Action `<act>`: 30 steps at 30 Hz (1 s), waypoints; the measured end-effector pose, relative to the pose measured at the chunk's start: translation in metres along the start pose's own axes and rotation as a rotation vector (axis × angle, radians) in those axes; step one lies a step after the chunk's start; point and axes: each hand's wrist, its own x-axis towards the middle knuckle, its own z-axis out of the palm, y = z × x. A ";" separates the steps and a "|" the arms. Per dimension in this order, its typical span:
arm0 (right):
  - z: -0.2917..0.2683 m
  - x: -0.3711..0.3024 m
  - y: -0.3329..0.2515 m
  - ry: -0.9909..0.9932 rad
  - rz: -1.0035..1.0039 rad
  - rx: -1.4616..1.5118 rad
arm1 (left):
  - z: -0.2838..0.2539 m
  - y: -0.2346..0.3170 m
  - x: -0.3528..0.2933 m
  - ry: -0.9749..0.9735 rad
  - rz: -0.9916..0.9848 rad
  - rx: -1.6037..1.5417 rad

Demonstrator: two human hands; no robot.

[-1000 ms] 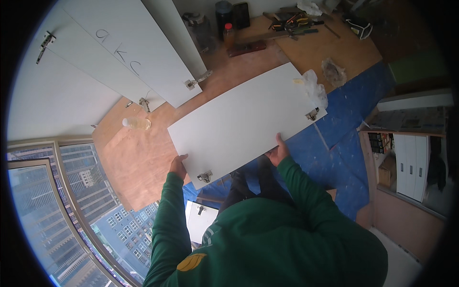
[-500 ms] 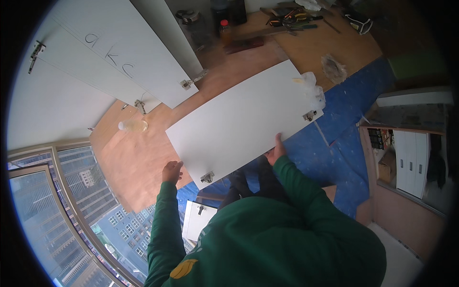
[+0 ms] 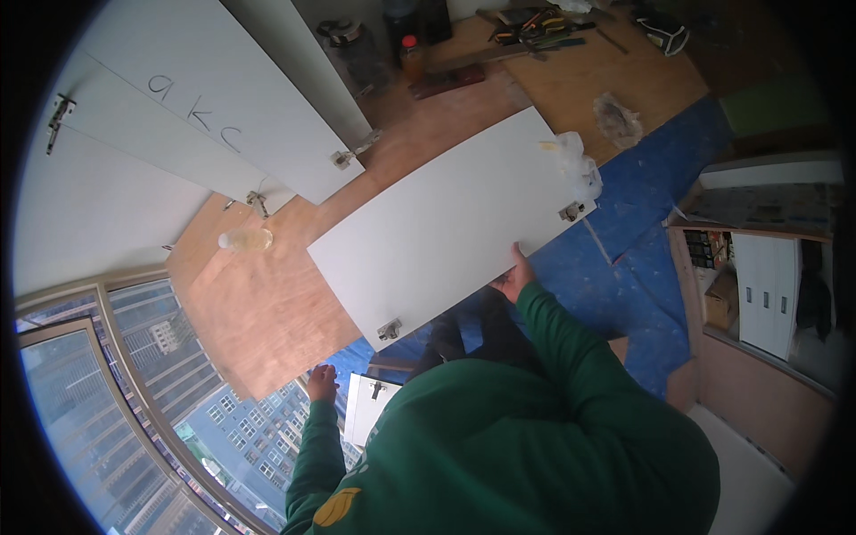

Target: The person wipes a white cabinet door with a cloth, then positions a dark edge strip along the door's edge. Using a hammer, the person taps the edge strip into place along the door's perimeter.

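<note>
A white cabinet door [image 3: 446, 223] lies flat and slanted across the wooden worktop, its near edge jutting past the front. Metal hinges sit along that edge, one hinge [image 3: 390, 330] at the near left corner and another hinge [image 3: 572, 212] toward the right. My right hand [image 3: 514, 276] grips the near edge, thumb on top and fingers partly hidden below. My left hand [image 3: 323, 383] hangs free beside the worktop's front edge, its fingers loosely bent and nothing visible in them. A crumpled clear plastic bag [image 3: 580, 168] rests on the door's right end.
More white doors with hinges [image 3: 205, 107] lean at the left. A clear bottle [image 3: 246, 240] lies on the worktop [image 3: 259, 312]. Hand tools [image 3: 535, 31] and a red-capped bottle [image 3: 411, 58] are at the back. Blue sheeting [image 3: 637, 241] covers the right side; a window [image 3: 134, 392] is at left.
My left hand has dropped from beside the door's left corner toward me, past the worktop's edge. My right hand keeps its grip, and the door looks almost unmoved.
</note>
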 end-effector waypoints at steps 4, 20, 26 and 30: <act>-0.013 -0.035 -0.041 0.113 0.197 -0.754 | -0.003 -0.044 -0.012 -0.148 -0.197 -0.069; 0.018 -0.013 -0.332 0.023 -0.798 -1.911 | 0.124 -0.010 -0.125 -0.318 -0.326 -0.175; 0.039 0.056 -0.346 -0.119 -0.605 -2.260 | 0.229 0.013 -0.206 -0.134 -0.127 -0.049; 0.000 0.093 -0.367 -0.198 -0.835 -2.142 | 0.280 -0.043 -0.216 -0.146 -0.048 0.092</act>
